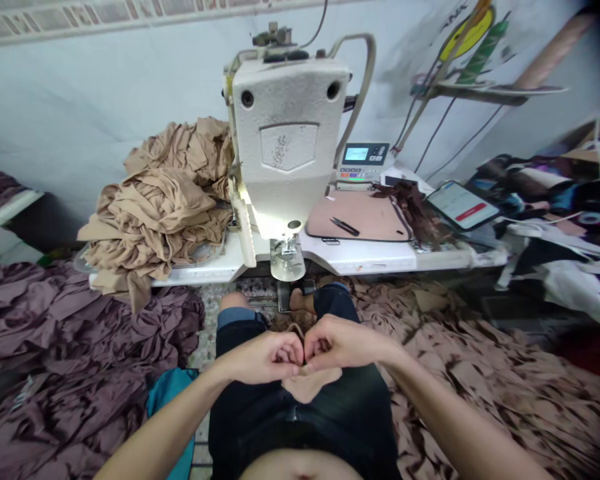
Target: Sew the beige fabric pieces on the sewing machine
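Beige cloth piece [310, 385] pinched in both hands, above the lap

Head view, as I read it from my station: left hand [273, 357] grasps the cloth piece between thumb and curled fingers; right hand [345, 343] pinches it just beside, the fingertips nearly meeting. Cloth location: over the dark shorts [245, 413], lower end hanging loose below the grip. Which edge is held, I cannot tell.

Ahead of the hands, well apart: sewing machine [287, 120], light on at the needle. To its left, a tan cloth heap [150, 207] on the table. To its right, black snips [345, 227] on a pink mat [373, 210]. Purple cloth [55, 333] lies heaped at far left.
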Demonstrator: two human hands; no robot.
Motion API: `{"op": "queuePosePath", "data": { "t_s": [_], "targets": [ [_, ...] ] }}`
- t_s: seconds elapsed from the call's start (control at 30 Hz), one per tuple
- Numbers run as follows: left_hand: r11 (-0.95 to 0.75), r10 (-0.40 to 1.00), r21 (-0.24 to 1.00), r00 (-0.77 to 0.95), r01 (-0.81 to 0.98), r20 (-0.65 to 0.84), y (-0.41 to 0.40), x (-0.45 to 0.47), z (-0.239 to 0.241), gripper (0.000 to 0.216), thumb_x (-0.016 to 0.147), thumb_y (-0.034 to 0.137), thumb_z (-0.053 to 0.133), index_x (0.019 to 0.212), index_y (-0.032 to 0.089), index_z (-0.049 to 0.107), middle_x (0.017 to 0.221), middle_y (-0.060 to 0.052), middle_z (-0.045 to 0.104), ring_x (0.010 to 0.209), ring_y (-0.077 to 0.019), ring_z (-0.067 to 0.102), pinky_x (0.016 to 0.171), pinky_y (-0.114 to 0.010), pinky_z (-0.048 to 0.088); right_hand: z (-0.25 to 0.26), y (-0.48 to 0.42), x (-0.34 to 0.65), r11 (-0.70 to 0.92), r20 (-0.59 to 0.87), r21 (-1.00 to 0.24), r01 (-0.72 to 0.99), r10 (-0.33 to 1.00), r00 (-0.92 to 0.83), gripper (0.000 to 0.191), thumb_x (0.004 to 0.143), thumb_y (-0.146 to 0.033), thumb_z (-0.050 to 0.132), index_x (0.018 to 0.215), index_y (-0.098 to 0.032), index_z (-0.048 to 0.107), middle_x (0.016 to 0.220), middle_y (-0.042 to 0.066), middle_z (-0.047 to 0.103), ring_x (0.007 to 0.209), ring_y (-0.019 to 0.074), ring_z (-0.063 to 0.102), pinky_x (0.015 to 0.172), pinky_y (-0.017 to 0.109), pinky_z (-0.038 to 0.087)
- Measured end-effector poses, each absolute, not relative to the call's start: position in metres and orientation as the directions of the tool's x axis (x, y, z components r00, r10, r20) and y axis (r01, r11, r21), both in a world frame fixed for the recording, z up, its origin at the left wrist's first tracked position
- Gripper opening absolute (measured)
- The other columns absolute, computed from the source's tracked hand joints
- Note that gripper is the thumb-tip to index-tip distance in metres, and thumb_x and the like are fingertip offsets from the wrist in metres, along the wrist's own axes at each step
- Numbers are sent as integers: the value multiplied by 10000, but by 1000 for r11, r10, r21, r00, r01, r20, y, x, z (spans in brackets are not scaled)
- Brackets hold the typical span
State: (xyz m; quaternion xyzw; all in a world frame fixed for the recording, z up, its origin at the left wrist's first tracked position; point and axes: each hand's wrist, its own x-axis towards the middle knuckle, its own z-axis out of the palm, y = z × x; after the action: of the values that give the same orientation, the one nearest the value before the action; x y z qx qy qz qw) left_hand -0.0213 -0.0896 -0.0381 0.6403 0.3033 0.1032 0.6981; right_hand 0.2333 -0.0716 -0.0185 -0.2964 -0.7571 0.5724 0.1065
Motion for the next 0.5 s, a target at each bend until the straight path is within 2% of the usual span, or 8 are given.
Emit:
{"op": "queuePosePath", "data": {
  "t_s": [0.07,0.13,0.23,0.3,0.33,0.4,0.5],
  "targets": [
    [241,551,948,775,208,-310,-94,-21,-46,312,887,370,835,956,160,614,826,6,650,718,-103,582,638,-200,443,-21,-75,233,211,-161,-913,348,599,-785,353,901,-494,809,825,-151,844,675,-1,710,568,117,540,556,235,383],
    [339,541,920,760,196,-361,-99,-21,-56,399,853,428,873,964,162,598,810,26,619,622,-70,532,546,-172,406,-20,-80,235,243,-144,-898,366,624,-768,318,913,-453,809,806,-156,846,689,4,706,583,123,563,577,243,392],
    [433,398,868,812,244,-427,-106,-16,-68,529,797,538,906,1065,168,640,806,36,617,494,-44,458,410,-158,345,-14,-87,236,313,-100,-870,381,645,-758,185,905,-326,829,805,-171,841,738,3,691,643,134,610,613,247,400],
    [442,316,861,854,253,-413,-109,-10,-71,545,825,599,865,1093,159,684,832,-9,669,512,-67,520,401,-167,374,-11,-91,234,346,-53,-865,363,656,-753,113,910,-269,827,837,-183,838,785,7,693,699,146,641,648,251,415],
    [441,331,867,856,231,-397,-110,-7,-71,540,840,619,843,1069,150,703,845,-35,692,537,-81,554,412,-173,392,-10,-93,233,356,-29,-869,344,657,-753,95,920,-260,818,861,-188,836,812,12,698,727,153,652,667,254,426],
    [432,466,889,807,150,-363,-107,-4,-69,529,835,627,844,987,136,717,835,-51,696,556,-89,565,438,-184,412,-8,-94,232,366,17,-879,306,666,-746,109,958,-265,777,890,-194,824,844,24,697,773,169,660,695,262,443],
    [365,668,927,671,82,-322,-98,-9,-60,518,801,608,876,899,135,687,718,17,600,499,-57,458,457,-193,392,-8,-94,235,346,36,-880,326,732,-680,178,1011,-283,696,891,-188,788,825,27,677,759,172,628,681,268,437]
  ]
}}
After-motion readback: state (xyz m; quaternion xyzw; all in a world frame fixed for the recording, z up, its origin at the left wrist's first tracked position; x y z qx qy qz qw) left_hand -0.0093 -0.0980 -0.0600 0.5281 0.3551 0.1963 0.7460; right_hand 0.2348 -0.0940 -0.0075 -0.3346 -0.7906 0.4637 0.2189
